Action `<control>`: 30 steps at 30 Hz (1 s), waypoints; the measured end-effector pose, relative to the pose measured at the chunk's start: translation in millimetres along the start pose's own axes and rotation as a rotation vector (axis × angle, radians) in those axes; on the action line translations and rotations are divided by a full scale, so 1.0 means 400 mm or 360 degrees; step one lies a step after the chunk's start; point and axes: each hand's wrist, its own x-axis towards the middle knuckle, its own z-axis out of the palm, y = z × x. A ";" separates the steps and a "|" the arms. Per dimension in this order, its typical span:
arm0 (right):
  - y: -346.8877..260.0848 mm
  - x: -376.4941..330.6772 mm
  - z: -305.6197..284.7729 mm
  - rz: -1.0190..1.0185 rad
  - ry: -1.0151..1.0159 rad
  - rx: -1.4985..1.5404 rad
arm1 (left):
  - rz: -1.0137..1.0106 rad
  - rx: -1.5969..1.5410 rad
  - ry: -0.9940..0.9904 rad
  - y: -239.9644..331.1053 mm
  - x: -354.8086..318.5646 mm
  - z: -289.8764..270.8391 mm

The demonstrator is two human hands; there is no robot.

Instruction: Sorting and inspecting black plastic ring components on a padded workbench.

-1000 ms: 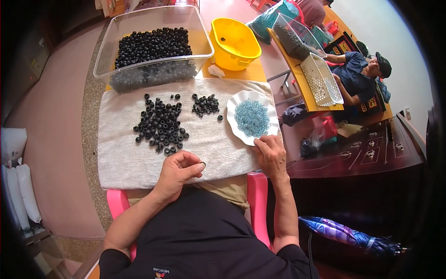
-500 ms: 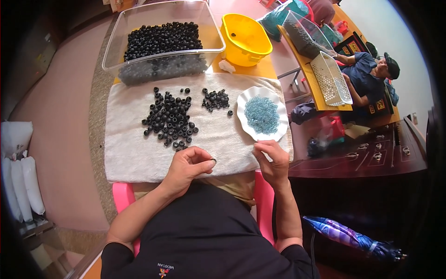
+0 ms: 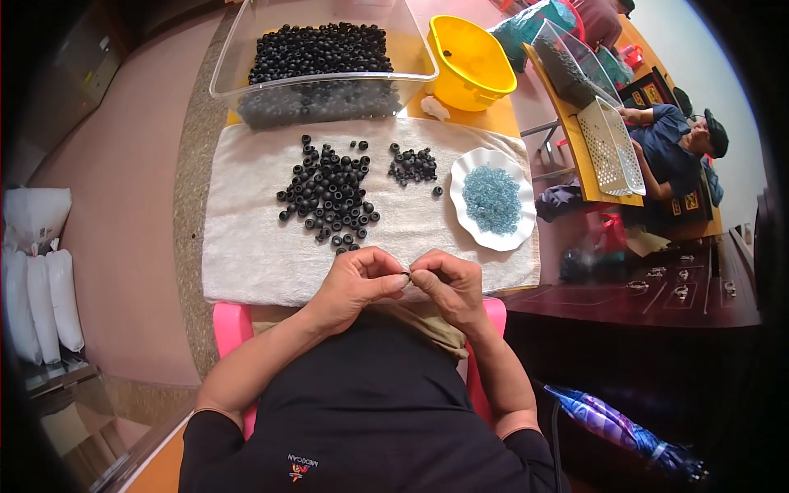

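Over the near edge of the white cloth, my two hands meet at the fingertips. Thumb and index finger of my left hand (image 3: 357, 286) pinch a small black ring-like piece (image 3: 406, 276), mostly covered by the fingers. My right hand (image 3: 452, 287) is closed in a pinch against that same piece; whatever its fingertips hold is too small to make out. Beyond the left hand lies a pile of round black pieces with holes (image 3: 329, 191). Right of it is a cluster of smaller black parts (image 3: 413, 166). A white scalloped plate (image 3: 462, 215) holds many tiny bluish clear beads (image 3: 491, 200).
A clear bin (image 3: 320, 80) of black pieces stands behind the cloth (image 3: 246, 255), beside a yellow tub (image 3: 472, 66). A pink chair (image 3: 233, 322) borders my lap. To the right are a folded umbrella (image 3: 625, 429) and a seated co-worker (image 3: 670, 148) by a white basket (image 3: 608, 148).
My right hand has come away from the plate's near edge, moving left and down to meet my left hand. The view has shifted slightly.
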 end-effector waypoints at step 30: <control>-0.022 0.019 -0.022 0.0334 -0.0174 0.0142 | 0.0102 0.0197 -0.0060 0.007 -0.003 0.008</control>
